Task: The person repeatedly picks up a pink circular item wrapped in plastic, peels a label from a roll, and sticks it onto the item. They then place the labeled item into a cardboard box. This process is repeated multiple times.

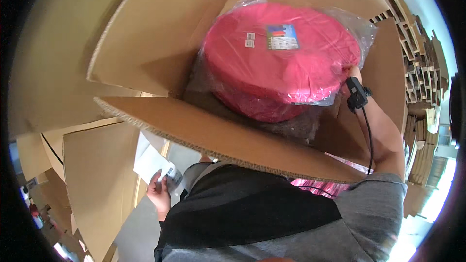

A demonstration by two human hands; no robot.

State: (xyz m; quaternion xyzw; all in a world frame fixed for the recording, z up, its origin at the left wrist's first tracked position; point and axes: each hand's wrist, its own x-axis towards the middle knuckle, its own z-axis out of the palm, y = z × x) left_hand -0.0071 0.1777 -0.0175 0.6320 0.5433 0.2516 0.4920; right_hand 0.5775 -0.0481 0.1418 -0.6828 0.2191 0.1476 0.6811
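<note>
A large round red cushion-like item [272,68] in clear plastic wrap lies inside an open cardboard box [213,136]. A similar red plastic-wrapped item [267,109] sits beneath it. On the upper one are a picture label [283,37] and two small white stickers. At its right edge, my right hand [353,73] grips the wrapped item, its fingers partly hidden; a black device is strapped at the wrist. Outside the box, low on the left, my left hand [159,195] pinches white label sheets [154,162] with dark printed marks.
Raised box flaps stand around the opening, the near one [233,150] between my body and the red items. Another cardboard panel [102,184] is at lower left. Stacked wooden pallets [417,68] line the right side. Pink shiny wrapped material [315,187] shows below the near flap.
</note>
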